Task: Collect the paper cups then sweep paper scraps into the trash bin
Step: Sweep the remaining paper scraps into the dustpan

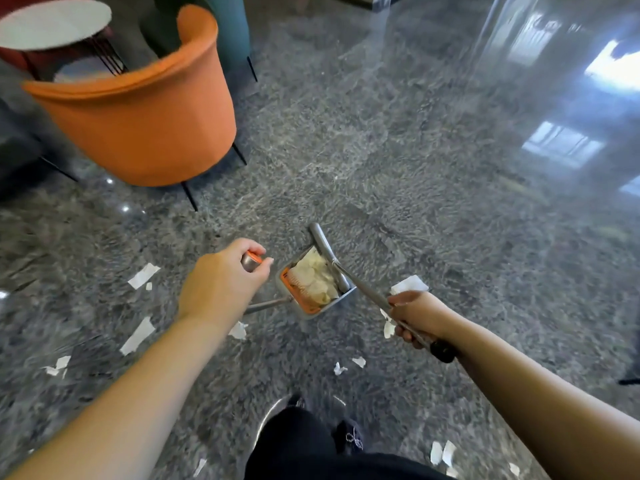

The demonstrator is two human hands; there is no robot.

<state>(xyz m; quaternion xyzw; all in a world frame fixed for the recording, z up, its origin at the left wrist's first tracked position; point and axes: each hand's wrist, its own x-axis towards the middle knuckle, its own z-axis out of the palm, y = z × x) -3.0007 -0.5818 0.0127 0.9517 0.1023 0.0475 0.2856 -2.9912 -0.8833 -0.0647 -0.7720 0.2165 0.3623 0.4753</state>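
Observation:
My left hand [221, 282] grips the top of a grey dustpan handle with an orange cap [252, 260]. Below it the grey dustpan [343, 297] stands on the floor, its orange-edged inside full of crumpled white paper [316, 277]. My right hand [417, 315] grips the metal shaft of a broom [363, 289], whose grey head [325, 249] lies across the dustpan's right side. White paper scraps lie scattered on the grey speckled floor, at the left [143, 275], lower left [138, 336], centre [346, 367], beside my right hand [410, 284] and lower right [443, 452].
An orange armchair [138, 116] on thin black legs stands at the upper left, beside a round white table [52, 24] and a teal chair [232, 26]. My dark trousers and shoe [349, 438] show at the bottom. Glossy floor stretches to the right.

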